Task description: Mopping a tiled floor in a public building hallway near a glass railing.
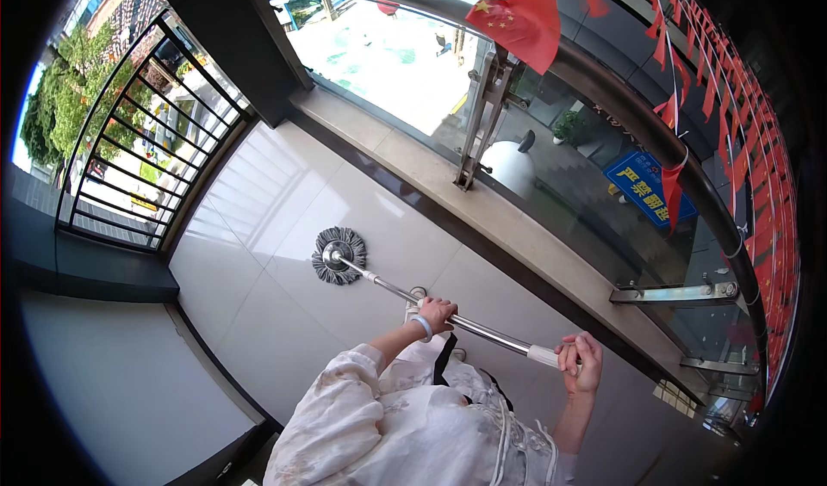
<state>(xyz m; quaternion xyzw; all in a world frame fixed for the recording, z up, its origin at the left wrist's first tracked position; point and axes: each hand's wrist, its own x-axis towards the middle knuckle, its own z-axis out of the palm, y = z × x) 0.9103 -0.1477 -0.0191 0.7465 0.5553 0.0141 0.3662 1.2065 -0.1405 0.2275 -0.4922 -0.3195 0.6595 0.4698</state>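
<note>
A spin mop with a steel pole (491, 333) slants across the view in front of me. Its round grey string head (339, 255) lies spread on the pale tiled floor (258, 318). My left hand (438, 314), with a pale bangle at the wrist, is wrapped around the middle of the pole. At the upper end, my right hand (580, 361) has its fingers curled around the white grip (544, 355). Part of that grip is hidden by the fingers. One of my shoes (417, 295) shows just beyond my left hand.
Along the right runs a stone ledge (510, 221) with glass panels, steel brackets (481, 121) and a curved handrail (620, 92) hung with red flags (523, 31). A black barred railing (148, 137) closes the far left. A low white wall (129, 376) stands at lower left.
</note>
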